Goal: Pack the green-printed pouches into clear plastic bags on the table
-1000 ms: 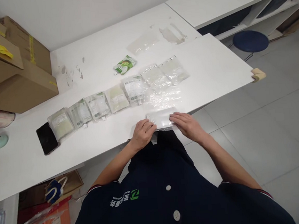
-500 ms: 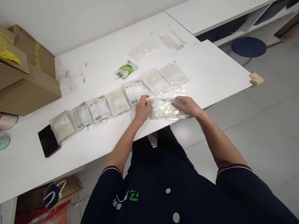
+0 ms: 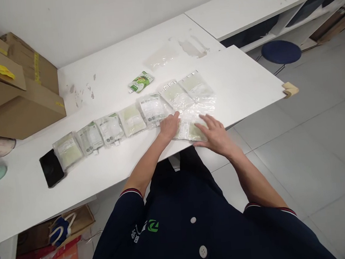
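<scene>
A flat pale-green pouch in a clear plastic bag (image 3: 187, 130) lies at the table's front edge between my hands. My left hand (image 3: 170, 127) is closed on the bag's left end, its fingertips partly hidden. Over the right end, my right hand (image 3: 217, 137) has its fingers spread, touching or just above the plastic. Beyond them are two more bagged pouches, one (image 3: 175, 93) beside the other (image 3: 195, 85). A row of bagged pouches runs leftward, from a white-labelled one (image 3: 153, 108) to a pale-green one (image 3: 68, 150).
An unbagged green pouch (image 3: 141, 82) and an empty clear bag (image 3: 160, 58) lie farther back on the white table (image 3: 118, 61). A black phone (image 3: 52, 168) sits at the left end of the row. Cardboard boxes (image 3: 42, 104) stand at left; a blue stool (image 3: 281, 52) is at right.
My right hand has let go of the bag's far edge and spread its fingers. The bagged pouch now lies flatter on the table. The view has shifted slightly.
</scene>
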{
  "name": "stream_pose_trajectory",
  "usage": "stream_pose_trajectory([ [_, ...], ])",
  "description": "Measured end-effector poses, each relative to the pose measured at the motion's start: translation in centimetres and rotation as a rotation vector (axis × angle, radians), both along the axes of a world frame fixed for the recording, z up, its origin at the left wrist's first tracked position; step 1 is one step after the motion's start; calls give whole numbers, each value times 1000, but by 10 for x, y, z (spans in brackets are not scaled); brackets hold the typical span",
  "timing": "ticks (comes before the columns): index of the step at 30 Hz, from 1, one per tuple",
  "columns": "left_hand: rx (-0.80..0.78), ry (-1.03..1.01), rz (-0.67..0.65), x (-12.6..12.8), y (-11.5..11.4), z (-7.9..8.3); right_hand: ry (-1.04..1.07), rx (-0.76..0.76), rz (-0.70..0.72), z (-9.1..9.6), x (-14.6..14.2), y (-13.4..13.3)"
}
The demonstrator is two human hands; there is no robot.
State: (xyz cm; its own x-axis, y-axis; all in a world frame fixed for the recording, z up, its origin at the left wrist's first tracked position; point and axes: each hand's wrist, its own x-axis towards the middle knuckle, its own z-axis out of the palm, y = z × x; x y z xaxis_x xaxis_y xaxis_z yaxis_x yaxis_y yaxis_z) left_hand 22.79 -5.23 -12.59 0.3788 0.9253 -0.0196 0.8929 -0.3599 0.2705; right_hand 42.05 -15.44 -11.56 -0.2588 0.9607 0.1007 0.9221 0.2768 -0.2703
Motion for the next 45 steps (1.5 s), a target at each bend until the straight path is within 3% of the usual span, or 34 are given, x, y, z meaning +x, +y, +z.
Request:
stream_pose_trajectory([
  [2,47,32,-4,3,0,1,-44,-72,121,-9,6,-6],
  [7,77,-76,-199,-9,-8,8,57,-171,147,-17,31,-5],
  [11,-231,-388,-257,-38,-20,21,314,-279,123,0,52,6],
  [13,-371,-525,-204,-50,-24,26,448,-325,72,9,59,18],
  [15,-406,-608,-125,-53,-24,27,567,-357,16,16,63,34],
  [19,-293,-604,61,-36,-16,17,679,-343,-96,18,61,74],
  [23,-118,-516,215,-14,-5,5,593,-286,-238,6,54,110],
  [29,-61,-294,272,4,0,-2,483,-60,-386,-19,42,134],
  [32,-43,-82,282,12,-2,-2,575,-81,-490,-21,36,135],
  [36,-48,149,233,18,-12,5,710,-178,-601,-16,35,133],
  [39,-72,203,185,16,-21,22,763,-169,-594,-15,36,129],
  [42,86,79,104,15,-14,44,841,-78,-508,-14,34,119],
  [45,157,-178,-124,22,15,56,965,-11,-351,-7,29,109],
])
